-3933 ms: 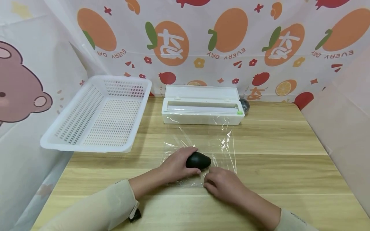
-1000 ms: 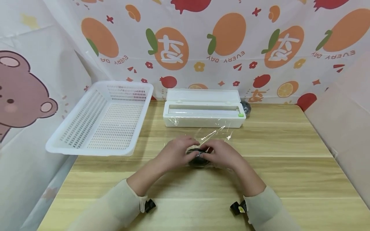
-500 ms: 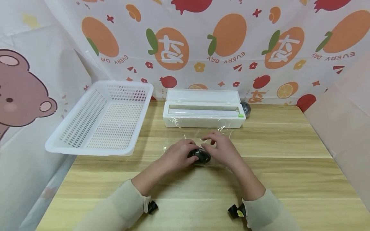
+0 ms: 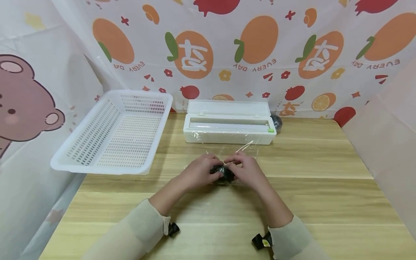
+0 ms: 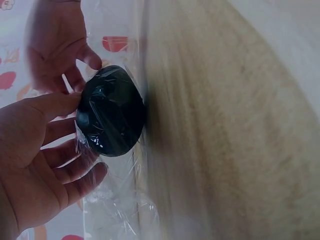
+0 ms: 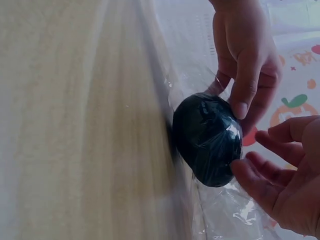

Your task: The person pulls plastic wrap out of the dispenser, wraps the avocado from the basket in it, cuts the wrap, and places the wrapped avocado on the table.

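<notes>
A dark green avocado (image 4: 224, 175), wrapped in shiny clear plastic film, rests on the table between both hands. My left hand (image 4: 198, 173) grips it from the left, its thumb on the near side. From the right, my right hand (image 4: 245, 169) brings thumb and fingertips together at the film over the avocado's upper right side. In the right wrist view, creased film covers the avocado (image 6: 207, 140) and one right fingertip (image 6: 237, 170) touches it. Loose plastic film (image 5: 117, 210) spreads out beside the avocado in the left wrist view.
Behind the hands stands an open white cling film dispenser (image 4: 229, 138) with a green slider (image 4: 271, 130). A dark wrapped ball-shaped thing (image 4: 277, 123) lies partly hidden at its right end. A white perforated basket (image 4: 104, 169) stands at the left. Patterned curtains surround the wooden table (image 4: 312, 202).
Earlier the avocado lay bare on the flat film in my left hand; now film covers it. Since half a second ago, my right fingers have come down and left, closer to my left hand.
</notes>
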Available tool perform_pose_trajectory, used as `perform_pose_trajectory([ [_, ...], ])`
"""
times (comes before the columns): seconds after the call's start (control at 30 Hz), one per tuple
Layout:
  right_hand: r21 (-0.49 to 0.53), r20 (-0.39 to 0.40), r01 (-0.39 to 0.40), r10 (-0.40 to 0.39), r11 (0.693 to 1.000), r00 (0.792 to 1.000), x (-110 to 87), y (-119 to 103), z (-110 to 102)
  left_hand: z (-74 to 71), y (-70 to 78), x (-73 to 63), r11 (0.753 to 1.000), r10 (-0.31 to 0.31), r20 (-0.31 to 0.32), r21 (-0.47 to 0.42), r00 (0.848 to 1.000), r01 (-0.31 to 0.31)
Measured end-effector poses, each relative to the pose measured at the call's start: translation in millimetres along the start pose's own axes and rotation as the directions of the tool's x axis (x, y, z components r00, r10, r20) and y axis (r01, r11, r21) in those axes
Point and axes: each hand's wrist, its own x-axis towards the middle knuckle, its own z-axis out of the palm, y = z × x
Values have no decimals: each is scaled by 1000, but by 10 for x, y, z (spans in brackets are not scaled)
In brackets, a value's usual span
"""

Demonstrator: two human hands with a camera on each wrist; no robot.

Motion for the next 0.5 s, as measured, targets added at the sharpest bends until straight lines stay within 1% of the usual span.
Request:
perform_pose_trajectory([
  [0.07, -52, 11, 23, -23, 998, 1000, 13, 6, -4, 6, -8, -12, 1000, 2, -9, 9, 1000, -2],
  [0.13, -89, 31, 49, -46, 995, 998, 26, 10, -1, 4, -2, -40, 1000, -1, -41, 29, 999, 2],
  [0.2, -112, 51, 70, -65, 991, 997, 36, 10, 7, -4, 19, -79, 999, 4, -101, 51, 995, 2],
  [0.3, -151, 64, 89, -80, 984, 995, 49, 17, 21, -21, 78, -139, 998, 33, -211, 58, 977, -21],
  [0.33, -165, 63, 87, -77, 982, 995, 52, 19, 24, -24, 101, -157, 998, 48, -233, 53, 971, -36],
  [0.37, -175, 61, 84, -74, 981, 995, 55, 21, 27, -22, 123, -171, 998, 61, -244, 49, 968, -50],
  [0.4, -188, 59, 87, -77, 978, 995, 61, 29, 31, -16, 143, -181, 997, 65, -240, 45, 969, -56],
  [0.43, -195, 57, 79, -69, 978, 996, 67, 34, 34, -5, 158, -188, 997, 69, -227, 42, 971, -61],
  [0.5, -204, 55, 66, -55, 977, 997, 78, 42, 40, 25, 173, -198, 998, 56, -186, 42, 981, -49],
])
